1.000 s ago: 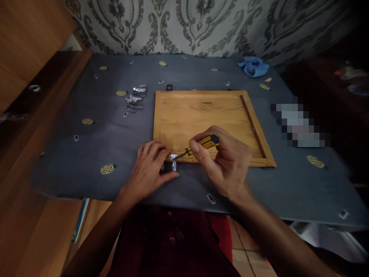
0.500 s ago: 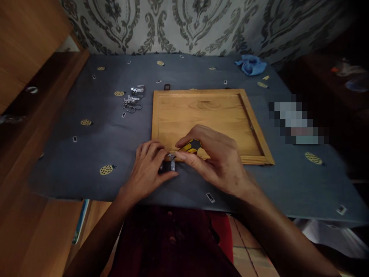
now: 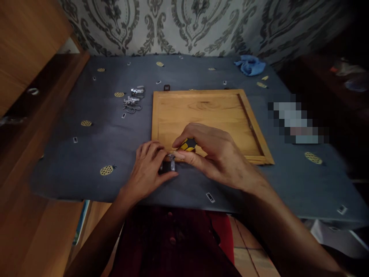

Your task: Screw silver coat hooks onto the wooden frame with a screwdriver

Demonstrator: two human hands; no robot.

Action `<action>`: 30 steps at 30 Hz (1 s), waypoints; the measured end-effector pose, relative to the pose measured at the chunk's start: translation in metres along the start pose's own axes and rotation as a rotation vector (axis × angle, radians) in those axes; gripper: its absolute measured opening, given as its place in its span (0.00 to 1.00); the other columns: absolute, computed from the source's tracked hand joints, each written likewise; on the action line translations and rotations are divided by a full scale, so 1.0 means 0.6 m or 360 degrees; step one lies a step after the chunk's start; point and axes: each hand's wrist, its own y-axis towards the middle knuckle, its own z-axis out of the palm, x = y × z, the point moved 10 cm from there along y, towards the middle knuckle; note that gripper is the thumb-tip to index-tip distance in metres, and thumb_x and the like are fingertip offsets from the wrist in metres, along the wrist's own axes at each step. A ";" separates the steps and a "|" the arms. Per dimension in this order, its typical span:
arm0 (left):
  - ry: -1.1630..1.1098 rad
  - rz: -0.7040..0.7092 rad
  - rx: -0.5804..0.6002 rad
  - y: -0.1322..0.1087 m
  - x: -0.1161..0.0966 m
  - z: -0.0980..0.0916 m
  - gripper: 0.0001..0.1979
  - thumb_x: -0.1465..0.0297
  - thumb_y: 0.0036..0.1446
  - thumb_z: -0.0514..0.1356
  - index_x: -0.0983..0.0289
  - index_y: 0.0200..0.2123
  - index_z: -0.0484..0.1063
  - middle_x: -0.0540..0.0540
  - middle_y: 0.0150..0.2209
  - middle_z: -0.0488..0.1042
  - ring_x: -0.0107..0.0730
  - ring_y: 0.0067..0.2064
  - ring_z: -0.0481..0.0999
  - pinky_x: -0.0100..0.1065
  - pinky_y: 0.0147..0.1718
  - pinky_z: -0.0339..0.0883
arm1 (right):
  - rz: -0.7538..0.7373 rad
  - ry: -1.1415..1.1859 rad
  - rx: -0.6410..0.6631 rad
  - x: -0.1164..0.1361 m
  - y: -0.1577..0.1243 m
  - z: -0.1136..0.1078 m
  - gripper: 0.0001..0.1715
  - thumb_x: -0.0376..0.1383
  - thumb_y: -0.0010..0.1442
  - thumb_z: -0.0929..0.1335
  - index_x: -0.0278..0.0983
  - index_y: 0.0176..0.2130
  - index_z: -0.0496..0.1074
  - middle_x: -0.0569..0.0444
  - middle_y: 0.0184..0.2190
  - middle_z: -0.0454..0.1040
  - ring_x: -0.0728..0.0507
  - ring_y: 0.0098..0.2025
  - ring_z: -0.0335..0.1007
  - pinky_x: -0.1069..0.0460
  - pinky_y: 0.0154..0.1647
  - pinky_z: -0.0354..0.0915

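My right hand (image 3: 213, 154) is closed round a screwdriver (image 3: 188, 144) with a yellow and black handle. Its thumb and forefinger come close to a small metal toggle latch (image 3: 172, 163) at the near left corner of a wooden framed panel (image 3: 198, 109). From the left, my left hand (image 3: 148, 167) holds the latch against the near edge, its thumb stretched out below and its fingers bent over the frame's corner. The screwdriver's tip is hidden by my fingers.
Several more metal latches (image 3: 132, 100) lie left of the panel on the grey-blue cloth (image 3: 63, 161). A crumpled blue rag (image 3: 250, 65) is at the back right. A small dark object (image 3: 167, 87) lies behind the panel. A wooden cabinet (image 3: 31, 50) stands at left.
My right hand has shifted slightly left and turned, and the screwdriver's handle has turned with it. My left hand and the latch stay in place.
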 end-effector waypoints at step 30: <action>0.0017 -0.0035 0.0068 0.002 -0.003 0.001 0.22 0.59 0.58 0.69 0.63 0.50 0.70 0.59 0.52 0.71 0.50 0.59 0.66 0.52 0.58 0.62 | 0.0652 0.0392 -0.0899 -0.099 -0.070 -0.050 0.13 0.44 0.67 0.69 0.38 0.35 0.74 0.56 0.31 0.76 0.49 0.28 0.69 0.52 0.31 0.68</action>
